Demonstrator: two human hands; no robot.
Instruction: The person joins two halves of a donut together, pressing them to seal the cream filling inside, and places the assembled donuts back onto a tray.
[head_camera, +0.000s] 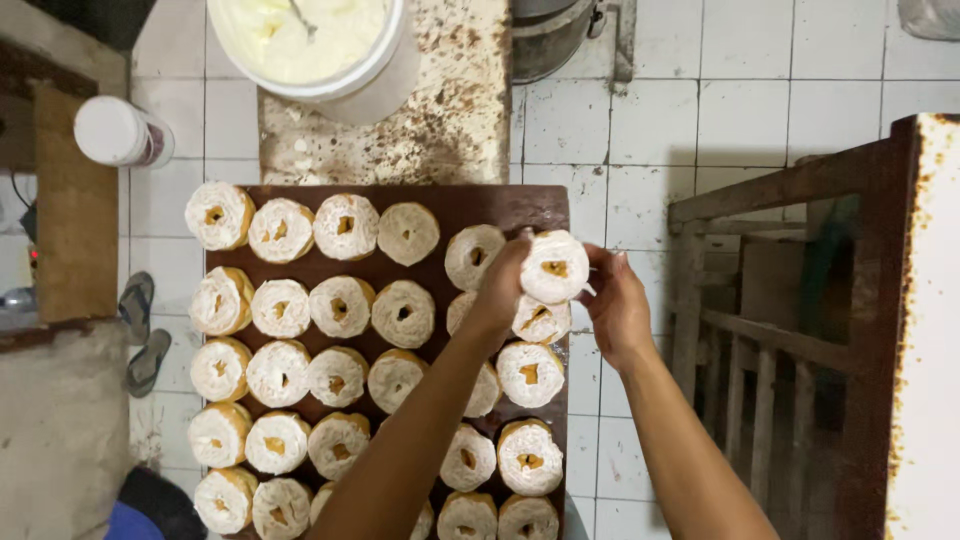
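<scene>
Both my hands hold one cream-covered ring doughnut above the right side of a dark brown tray. My left hand grips its left edge and my right hand grips its right edge. Several more white-coated doughnuts lie in rows on the tray. Some of them, under my left forearm, are partly hidden.
A white bucket of pale cream stands on a rusty surface beyond the tray. A white lidded jar sits at the left. A wooden rack stands at the right, sandals lie on the tiled floor.
</scene>
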